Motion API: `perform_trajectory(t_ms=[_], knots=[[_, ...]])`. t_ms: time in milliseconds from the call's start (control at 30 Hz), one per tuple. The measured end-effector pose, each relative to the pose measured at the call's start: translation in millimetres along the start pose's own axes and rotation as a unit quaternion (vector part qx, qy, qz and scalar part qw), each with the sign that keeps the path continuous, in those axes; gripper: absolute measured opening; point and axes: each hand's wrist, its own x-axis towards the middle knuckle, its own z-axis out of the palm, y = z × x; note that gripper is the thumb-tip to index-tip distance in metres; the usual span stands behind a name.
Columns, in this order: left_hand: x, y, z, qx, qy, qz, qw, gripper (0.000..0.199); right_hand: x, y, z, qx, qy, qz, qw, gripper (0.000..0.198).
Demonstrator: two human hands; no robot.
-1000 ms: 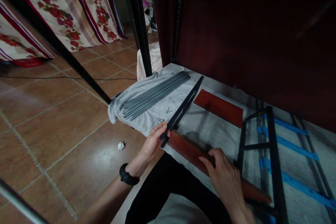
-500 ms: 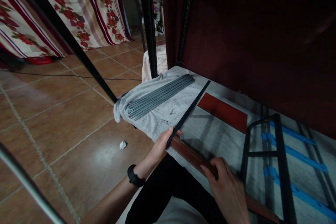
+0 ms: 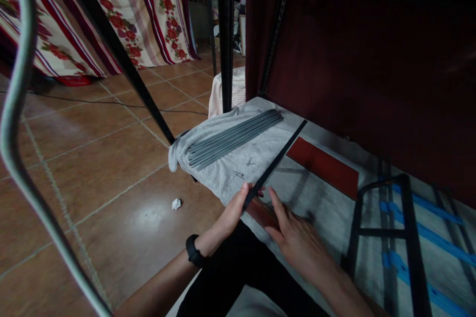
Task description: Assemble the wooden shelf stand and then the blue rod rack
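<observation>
My left hand (image 3: 232, 212), with a dark band at the wrist, grips the near end of a long flat black bar (image 3: 278, 159). The bar slants away across the grey cloth (image 3: 293, 188) and meets the end of a reddish-brown board (image 3: 260, 212) standing along the near edge. Over that board is my right hand (image 3: 301, 245), its thumb and fingers spread; it hides much of the board. Small screws (image 3: 240, 175) lie left of the bar. A flat red-brown panel (image 3: 324, 166) rests to its right.
A bundle of grey rods (image 3: 236, 138) lies on the cloth at the far left. At the right stand a black metal frame (image 3: 411, 233) and blue strips (image 3: 442, 237). Black posts (image 3: 226, 34) rise behind. A bent grey tube (image 3: 17, 158) crosses the left foreground.
My right hand has slid along the board toward my left hand, and its fingers have spread. The left hand keeps its hold on the bar. The view has shifted slightly.
</observation>
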Motion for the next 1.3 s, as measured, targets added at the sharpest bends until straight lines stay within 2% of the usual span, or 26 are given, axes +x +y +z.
perform_trajectory(t_ms=[200, 300, 433, 533, 633, 767, 900, 1000, 1100, 1300], knots=[[4, 0, 4, -0.164, 0.025, 0.015, 0.986, 0.061, 42, -6, -14, 0.046, -0.093, -0.056, 0.993, 0.078], [11, -6, -10, -0.168, 0.047, 0.027, 0.984, 0.052, 53, -6, -15, 0.041, -0.107, -0.055, 0.992, 0.072], [14, -28, -44, -0.008, 0.107, 0.049, 0.993, 0.033, 56, -6, -15, 0.018, -0.112, -0.035, 0.993, 0.063], [8, -49, -61, 0.169, 0.071, 0.060, 0.981, 0.023, 54, -8, -14, 0.008, -0.117, -0.040, 0.992, 0.065], [-1, -60, -64, 0.339, 0.005, 0.101, 0.935, 0.025, 53, -9, -14, 0.014, -0.123, -0.041, 0.991, 0.066], [-3, -58, -61, 0.474, -0.035, 0.123, 0.871, 0.028, 52, -11, -16, 0.011, -0.124, -0.037, 0.991, 0.064], [1, -48, -62, 0.560, -0.069, 0.119, 0.817, 0.026, 52, -12, -16, 0.014, -0.127, -0.039, 0.991, 0.062], [2, -42, -64, 0.584, -0.094, 0.123, 0.797, 0.023, 50, -11, -15, 0.027, -0.114, -0.041, 0.992, 0.061], [1, -39, -67, 0.576, -0.102, 0.120, 0.802, 0.021, 47, -10, -17, 0.034, -0.098, -0.038, 0.994, 0.060], [6, -46, -76, 0.416, -0.115, 0.072, 0.899, 0.016, 41, -6, -25, 0.036, -0.082, -0.013, 0.996, 0.060]])
